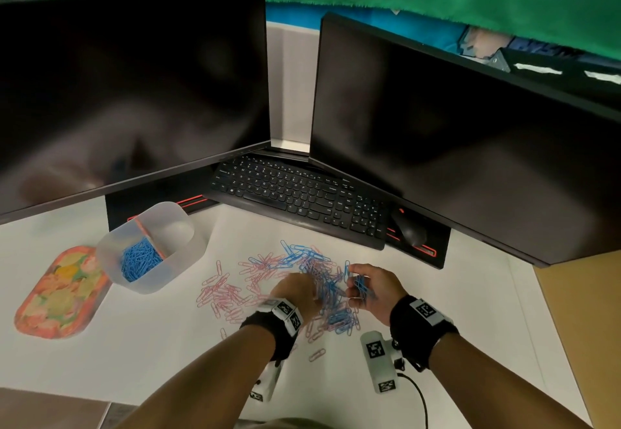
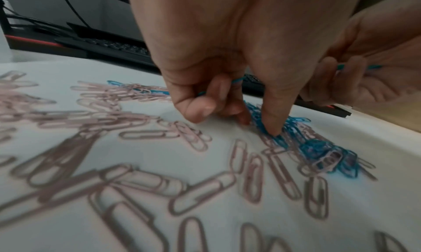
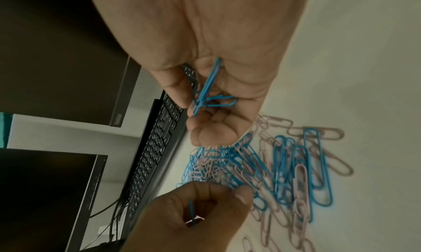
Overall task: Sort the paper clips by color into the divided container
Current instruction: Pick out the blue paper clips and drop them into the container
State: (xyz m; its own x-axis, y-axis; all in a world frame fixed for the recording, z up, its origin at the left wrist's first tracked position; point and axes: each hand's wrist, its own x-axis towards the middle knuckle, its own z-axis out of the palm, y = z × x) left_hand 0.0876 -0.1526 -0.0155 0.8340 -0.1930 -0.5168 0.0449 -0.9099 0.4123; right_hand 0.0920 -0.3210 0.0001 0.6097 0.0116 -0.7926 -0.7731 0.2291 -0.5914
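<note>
Pink paper clips (image 1: 221, 294) and blue paper clips (image 1: 332, 297) lie mixed on the white table (image 1: 151, 344) in front of me. At the left stands a translucent divided container (image 1: 188, 254); its near compartment holds blue clips (image 1: 139, 262). My left hand (image 1: 302, 289) is down on the pile, its index finger (image 2: 271, 122) pressing among blue clips (image 2: 314, 148), while its curled fingers hold a blue clip (image 3: 192, 212). My right hand (image 1: 359, 289), just right of it and above the pile, pinches a small bunch of blue clips (image 3: 212, 97).
Two dark monitors (image 1: 134, 86) stand behind, with a black keyboard (image 1: 299, 193) and mouse (image 1: 408, 227) beneath them. A colourful oval tray (image 1: 60, 294) lies left of the container. A brown surface (image 1: 584, 311) borders the table at the right.
</note>
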